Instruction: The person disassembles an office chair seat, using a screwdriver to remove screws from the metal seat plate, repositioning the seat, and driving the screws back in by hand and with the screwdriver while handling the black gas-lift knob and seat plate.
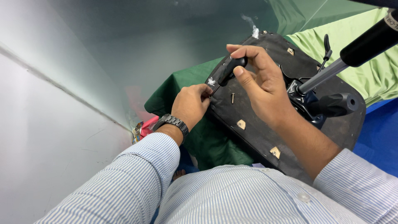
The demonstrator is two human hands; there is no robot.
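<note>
Right now our right hand (pixel 265 83) grips the screwdriver (pixel 227 71) while our left hand (pixel 191 103) pinches its tip at the chair seat's (pixel 248 124) edge, where a slip could jab those fingers

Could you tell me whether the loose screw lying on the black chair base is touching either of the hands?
No, the screw lies alone on the chair base, between the left hand and right hand.

screwdriver (pixel 229 69): black handle, tilted, tip at seat edge | chair seat (pixel 253 120): black, upturned, on lap
</note>
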